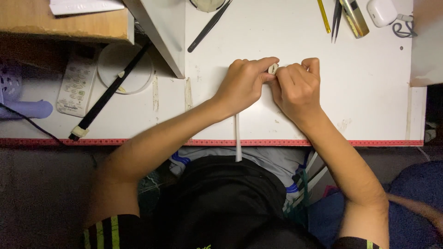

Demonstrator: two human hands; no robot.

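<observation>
Head view, looking down on a white bench (369, 92). The left hand (242, 85) and right hand (297, 87) meet near the bench's middle, each grip pressed together on a small whitish loop (273, 69) pinched between the fingertips of both hands. A white strip (238, 138) runs from under the left hand toward the body and crosses the red near edge (383, 143) of the bench.

Open surface lies right of the right hand as far as the bench's right edge, and between the hands and the tools along the far edge: black tweezers (208, 26) at far left of centre, a yellow stick (324, 16), a second pair of tweezers (336, 19), a brass-coloured tool (355, 18) and a white case (381, 12) at far right. A grey panel (161, 32) slants in at far left. Beyond it, on a lower white surface, lie a remote control (76, 87), a white disc (124, 69) and a black rod (108, 92) laid across the disc.
</observation>
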